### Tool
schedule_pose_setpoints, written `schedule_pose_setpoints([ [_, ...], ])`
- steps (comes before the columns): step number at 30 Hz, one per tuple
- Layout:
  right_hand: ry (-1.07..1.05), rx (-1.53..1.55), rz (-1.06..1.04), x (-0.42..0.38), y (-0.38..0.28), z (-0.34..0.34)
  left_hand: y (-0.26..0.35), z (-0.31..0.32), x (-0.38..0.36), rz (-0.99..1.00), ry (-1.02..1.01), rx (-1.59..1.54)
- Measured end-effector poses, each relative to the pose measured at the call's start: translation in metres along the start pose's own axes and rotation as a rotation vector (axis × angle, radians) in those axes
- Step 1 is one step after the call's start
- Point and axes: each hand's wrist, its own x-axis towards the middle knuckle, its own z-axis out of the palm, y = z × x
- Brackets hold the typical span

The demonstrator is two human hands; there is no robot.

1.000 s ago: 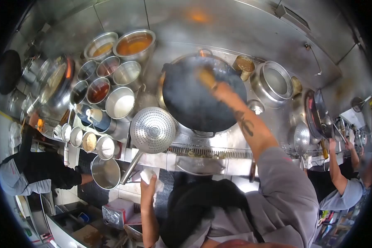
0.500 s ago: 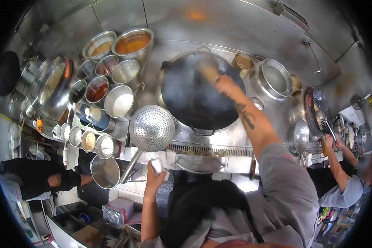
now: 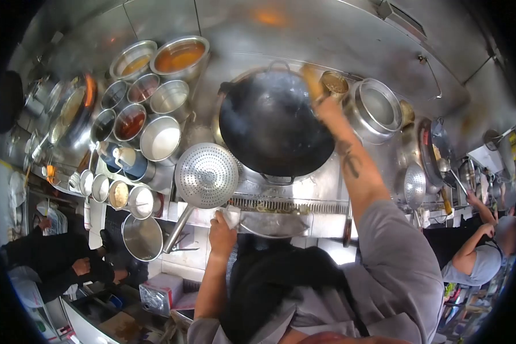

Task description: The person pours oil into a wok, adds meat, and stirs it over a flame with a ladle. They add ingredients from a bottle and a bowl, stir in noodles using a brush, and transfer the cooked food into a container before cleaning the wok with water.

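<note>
View: head cam.
R hand: fingers wrapped tight on tan brush.
Brush posn: at wok's far R rim, just beside can w/ brown contents; blurred, contact w/ either can't tell.
Wok: blk, on range, faint haze over it.
L hand: fingers closed on white cloth, at counter edge, near skimmer.
Skimmer: perf. steel, hdl angled down twd steel pot.
Co-workers: one far L, one far R.
</note>
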Motion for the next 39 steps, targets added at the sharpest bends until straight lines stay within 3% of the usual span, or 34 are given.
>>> schedule_pose_setpoints([
  [1,-0.334,0.018,-0.091,-0.021,-0.002,0.027,0.001,0.001,0.0,0.002,-0.03,0.031],
  [2,-0.644,-0.104,-0.08,-0.059,-0.047,0.002,0.005,-0.001,0.0,0.004,-0.032,0.03],
  [4,-0.731,-0.075,-0.341,-0.125,-0.066,0.004,0.014,-0.009,0.003,0.011,-0.006,0.044],
  [5,-0.883,0.093,-0.389,-0.135,-0.059,-0.008,0.015,-0.006,0.006,0.005,-0.002,0.038],
  [6,-0.912,0.044,-0.409,-0.129,-0.041,-0.019,0.013,-0.003,0.004,0.011,-0.032,0.075],
  [7,-0.933,-0.002,-0.428,-0.113,-0.019,-0.033,0.012,-0.001,0.004,0.024,-0.057,0.115],
  [8,-0.839,-0.141,-0.282,-0.091,0.002,-0.049,0.012,-0.003,0.005,0.031,-0.054,0.117],
  [9,-0.726,-0.503,-0.345,-0.053,0.034,-0.043,0.013,-0.005,0.005,0.033,-0.062,0.14],
  [11,-0.103,-0.498,-0.248,-0.004,0.079,-0.044,0.015,-0.005,0.007,0.025,-0.061,0.161],
  [13,-0.15,-0.085,0.08,0.021,0.048,-0.049,0.015,-0.004,0.003,0.03,0.007,0.104],
  [15,-0.078,-0.067,-0.001,0.014,0.02,-0.021,0.019,-0.005,0.001,0.009,-0.03,0.139],
  [16,-0.061,0.186,0.006,-0.001,0.005,0.009,0.021,-0.006,0.005,-0.015,-0.056,0.166],
  [17,-0.346,0.065,0.072,-0.013,-0.019,0.02,0.021,-0.007,0.005,-0.016,-0.056,0.168],
  [18,-0.633,0.007,-0.023,-0.032,-0.046,0.024,0.02,-0.009,0.004,-0.006,-0.059,0.161],
  [19,-0.821,0.164,-0.109,-0.053,-0.052,0.04,0.02,-0.01,0.003,0.008,-0.061,0.153],
  [21,-0.978,0.213,-0.035,-0.108,-0.111,-0.02,0.019,-0.015,0.002,0.03,-0.062,0.134],
  [23,-1.159,0.183,-0.295,-0.131,-0.087,-0.048,0.018,-0.018,0.002,0.049,-0.061,0.113],
  [24,-1.329,0.078,-0.175,-0.131,-0.076,-0.082,0.017,-0.019,0.001,0.045,-0.062,0.107],
  [25,-1.294,-0.004,-0.327,-0.116,-0.013,-0.067,0.016,-0.019,0.0,0.041,-0.064,0.102],
  [27,-1.148,-0.213,-0.023,-0.066,0.038,-0.119,0.014,-0.018,0.0,0.059,-0.063,0.099],
  [28,-0.938,-0.512,-0.088,-0.03,0.058,-0.131,0.014,-0.018,0.0,0.075,-0.062,0.098],
  [29,-0.471,-0.66,-0.208,-0.013,0.065,-0.14,0.016,-0.02,0.001,0.083,-0.059,0.099],
  [31,-0.307,-0.364,0.0,0.025,0.057,-0.136,0.019,-0.024,-0.001,0.06,-0.086,0.093],
  [33,-0.076,-0.05,0.055,0.024,0.055,-0.099,0.019,-0.023,-0.003,0.053,-0.094,0.1],
  [35,-0.253,0.104,0.209,-0.003,0.036,-0.045,0.02,-0.022,-0.003,0.044,-0.093,0.102],
  [36,-0.44,0.181,0.203,-0.036,0.0,-0.047,0.018,-0.02,-0.005,0.065,-0.071,0.088],
  [37,-0.568,-0.127,-0.039,-0.049,0.001,-0.016,0.016,-0.019,-0.007,0.086,-0.05,0.073],
  [38,-0.912,-0.032,0.016,-0.074,-0.026,-0.026,0.014,-0.018,-0.008,0.085,-0.055,0.078],
  [39,-0.968,0.023,-0.134,-0.1,-0.038,-0.03,0.011,-0.017,-0.008,0.098,-0.046,0.047],
])
